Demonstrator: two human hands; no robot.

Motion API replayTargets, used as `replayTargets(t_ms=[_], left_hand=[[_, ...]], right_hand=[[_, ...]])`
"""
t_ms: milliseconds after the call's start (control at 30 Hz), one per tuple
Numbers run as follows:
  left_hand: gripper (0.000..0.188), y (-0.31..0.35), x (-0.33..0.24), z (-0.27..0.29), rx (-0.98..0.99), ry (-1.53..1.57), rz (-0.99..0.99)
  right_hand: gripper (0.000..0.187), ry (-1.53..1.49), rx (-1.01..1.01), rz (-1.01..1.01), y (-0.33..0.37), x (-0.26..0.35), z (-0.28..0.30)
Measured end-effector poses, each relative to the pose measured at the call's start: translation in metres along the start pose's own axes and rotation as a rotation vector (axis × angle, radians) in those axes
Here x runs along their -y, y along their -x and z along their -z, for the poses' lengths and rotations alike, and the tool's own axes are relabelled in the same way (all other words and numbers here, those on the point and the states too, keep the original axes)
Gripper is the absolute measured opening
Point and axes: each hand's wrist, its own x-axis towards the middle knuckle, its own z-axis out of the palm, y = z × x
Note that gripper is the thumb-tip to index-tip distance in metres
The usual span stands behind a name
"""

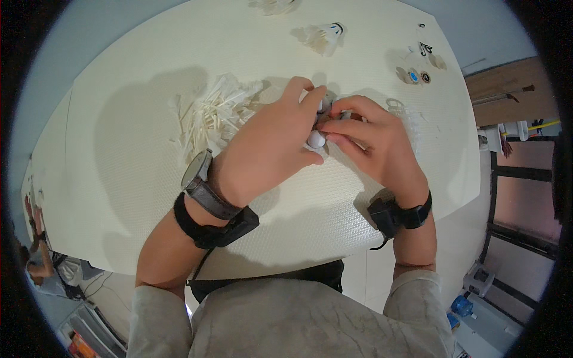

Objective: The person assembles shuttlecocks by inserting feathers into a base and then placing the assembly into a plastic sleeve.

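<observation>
Both my hands meet over a small cluster of rounded white and greyish pieces on the table, partly hidden by my fingers. One smooth white rounded piece (316, 139) shows between the hands; it resembles a shuttlecock's cork head. My left hand (268, 137), back upward, curls its fingers round the cluster's left and far side, with the thumb at its near side. From the right, my right hand (382, 134) closes its bent fingertips and thumb on the same pieces. Beside my left hand lies a loose heap of white feathers (218, 110).
A shuttlecock (322, 39) lies farther back, with another (273, 6) at the far edge. A blue-centred disc (413, 76) and a dark-ringed disc (425, 77) sit at the back right. Clear plastic netting (409, 119) is right of my hands. Another person (42, 262) is at far left.
</observation>
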Motion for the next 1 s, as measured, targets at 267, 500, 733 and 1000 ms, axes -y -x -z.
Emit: replayTargets(t_ms=[267,500,733,1000], left_hand=[[0.076,-0.003,-0.004,-0.007,0.032,-0.012,0.034],[0.07,-0.007,-0.004,-0.009,0.035,0.022,0.044],[0.071,-0.007,-0.005,-0.01,-0.01,0.031,0.036],[0.066,-0.007,0.0,-0.005,-0.038,0.033,-0.019]], right_hand=[[0.042,0.051,-0.052,-0.164,-0.001,0.0,0.018],[0.077,-0.23,0.055,-0.196,0.001,-0.016,0.011],[0.08,-0.256,0.054,-0.206,0.001,-0.016,0.005],[0.074,-0.234,0.077,-0.265,-0.003,-0.007,0.014]])
